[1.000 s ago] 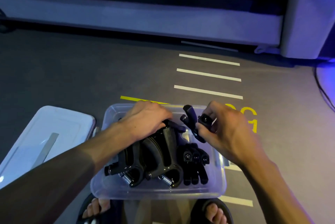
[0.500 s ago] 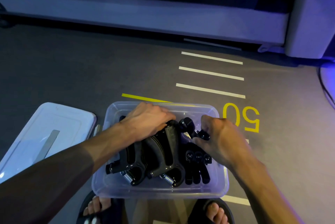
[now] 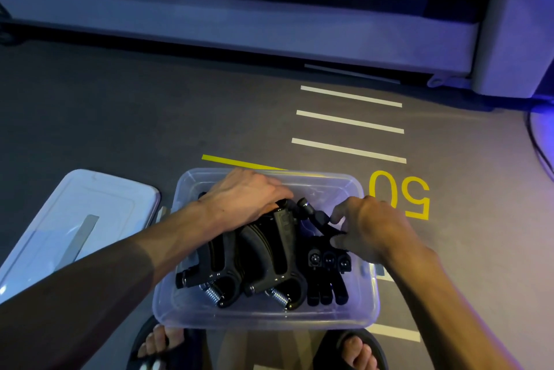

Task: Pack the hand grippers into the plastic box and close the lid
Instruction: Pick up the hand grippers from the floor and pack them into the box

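A clear plastic box [image 3: 263, 317] sits on the floor between my feet. Several black hand grippers [image 3: 269, 252] with silver springs lie packed inside it. My left hand [image 3: 244, 196] rests on top of the grippers at the far left of the box, fingers curled over their handles. My right hand [image 3: 367, 227] pinches another black hand gripper [image 3: 317, 218] and holds it low inside the box, above three upright black handles [image 3: 328, 276]. The white lid [image 3: 78, 219] lies flat on the floor left of the box.
Grey floor with white stripes [image 3: 349, 121], a yellow line and a yellow "50" marking [image 3: 400, 193] beyond the box. My sandalled feet [image 3: 355, 348] sit just under the box's near edge. A pale low ledge [image 3: 239, 25] runs across the back.
My right hand has brought the black gripper down from above the box's far right into the box beside the others. The left hand has stayed on the packed grippers.
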